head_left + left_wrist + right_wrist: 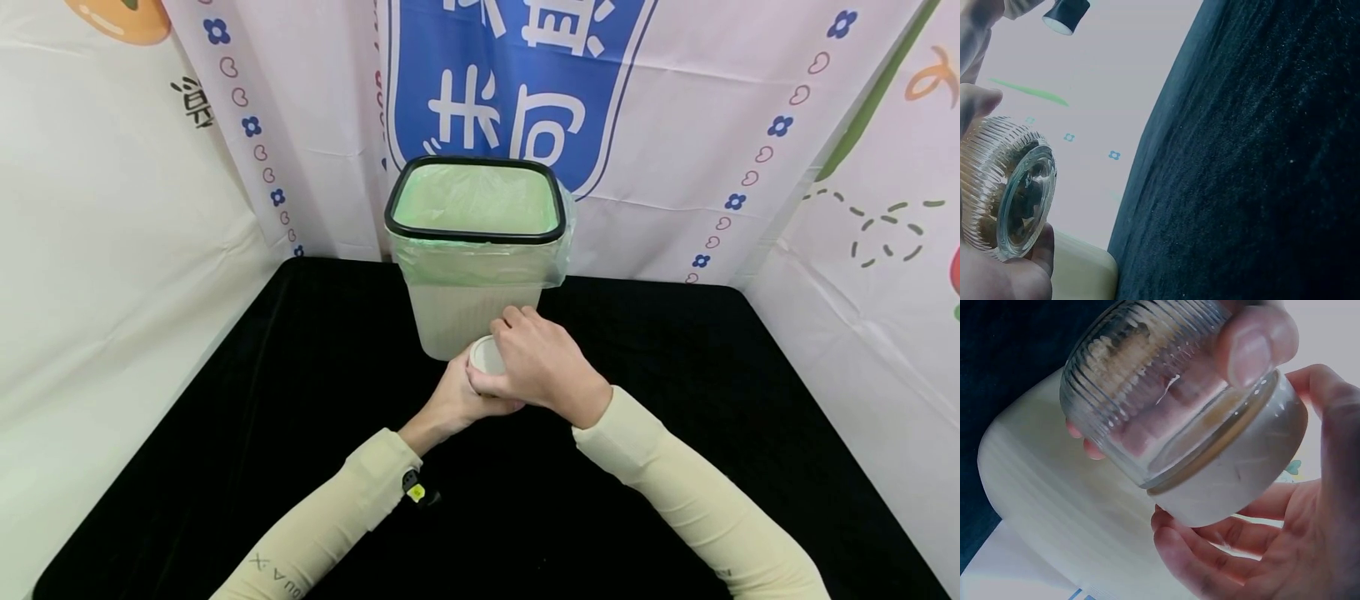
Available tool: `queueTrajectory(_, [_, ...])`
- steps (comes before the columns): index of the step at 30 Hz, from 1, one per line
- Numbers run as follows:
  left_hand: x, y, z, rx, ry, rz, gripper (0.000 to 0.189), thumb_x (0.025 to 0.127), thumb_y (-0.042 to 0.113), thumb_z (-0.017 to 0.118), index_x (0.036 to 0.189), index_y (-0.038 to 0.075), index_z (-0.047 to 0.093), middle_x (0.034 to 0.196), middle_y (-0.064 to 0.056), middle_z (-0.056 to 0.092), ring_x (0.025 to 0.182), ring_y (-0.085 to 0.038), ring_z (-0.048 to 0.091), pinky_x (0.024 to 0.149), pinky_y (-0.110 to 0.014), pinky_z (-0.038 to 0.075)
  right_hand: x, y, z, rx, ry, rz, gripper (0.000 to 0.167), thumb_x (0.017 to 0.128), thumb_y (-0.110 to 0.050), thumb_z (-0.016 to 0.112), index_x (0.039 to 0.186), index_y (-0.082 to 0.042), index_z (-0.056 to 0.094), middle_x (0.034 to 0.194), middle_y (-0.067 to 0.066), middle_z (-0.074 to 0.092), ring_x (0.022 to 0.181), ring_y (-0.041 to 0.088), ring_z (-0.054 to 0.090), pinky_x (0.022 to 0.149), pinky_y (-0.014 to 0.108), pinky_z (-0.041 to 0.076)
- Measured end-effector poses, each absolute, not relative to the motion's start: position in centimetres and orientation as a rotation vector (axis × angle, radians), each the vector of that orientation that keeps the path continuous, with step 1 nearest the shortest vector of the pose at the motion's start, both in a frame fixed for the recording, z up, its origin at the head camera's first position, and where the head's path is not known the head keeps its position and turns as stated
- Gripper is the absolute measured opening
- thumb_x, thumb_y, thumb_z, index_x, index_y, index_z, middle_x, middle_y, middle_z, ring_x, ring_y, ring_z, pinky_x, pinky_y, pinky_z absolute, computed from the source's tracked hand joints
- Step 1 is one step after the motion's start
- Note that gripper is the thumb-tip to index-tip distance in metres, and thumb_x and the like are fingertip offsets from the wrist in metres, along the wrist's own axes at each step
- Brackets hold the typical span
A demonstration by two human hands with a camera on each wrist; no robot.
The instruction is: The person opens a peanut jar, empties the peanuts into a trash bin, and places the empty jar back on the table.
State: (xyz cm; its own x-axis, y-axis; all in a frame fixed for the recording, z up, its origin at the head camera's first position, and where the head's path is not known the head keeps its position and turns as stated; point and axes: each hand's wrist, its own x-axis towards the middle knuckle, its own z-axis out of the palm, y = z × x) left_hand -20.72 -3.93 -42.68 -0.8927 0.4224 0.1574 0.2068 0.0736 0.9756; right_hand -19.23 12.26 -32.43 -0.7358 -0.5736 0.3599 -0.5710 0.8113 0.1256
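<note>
A ribbed clear glass jar (1116,406) with some pale, crumbly matter inside is held just in front of the bin. My left hand (456,396) grips the jar's body; its fingers show through the glass in the right wrist view. Around the white lid (487,356) curl the fingers and thumb of my right hand (547,362). In the right wrist view the lid sits on the jar's mouth. The left wrist view shows the jar's thick round base (1027,203), tilted.
Behind the hands stands a pale waste bin (450,312) with a black rim and a green translucent liner (480,267). It rests on a black cloth-covered table (315,350). A printed white curtain (675,125) hangs behind, with pale sheets on both sides.
</note>
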Motion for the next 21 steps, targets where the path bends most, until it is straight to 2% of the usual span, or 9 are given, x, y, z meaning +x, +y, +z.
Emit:
queueTrajectory(6, [-20.80,-3.99,-42.70,0.635,2.170,1.921,0.089,0.083,0.015,0.089,0.158,0.017,0.041,0.151,-0.010,0.056,0.129,-0.030,0.061,0.104,-0.046,0.057,-19.24,12.35,-32.28,0.886,-2.626,0.021,0.056,0.091,-0.060,0.063,0.100,-0.005,0.074,0.096,0.011,0.069,0.089,0.029,0.066,0.073,0.043,0.063])
queueTrajectory(21, [-20.84,-4.19,-42.86,0.680,2.147,1.952,0.091,0.081,0.014,0.090,0.158,0.018,0.042,0.148,-0.009,0.056,0.127,-0.029,0.061,0.103,-0.044,0.056,-19.56,12.53,-32.37,0.975,-2.598,0.056,0.049,0.092,-0.055,0.064,0.095,-0.007,0.072,0.093,0.008,0.066,0.082,0.026,0.062,0.069,0.040,0.061])
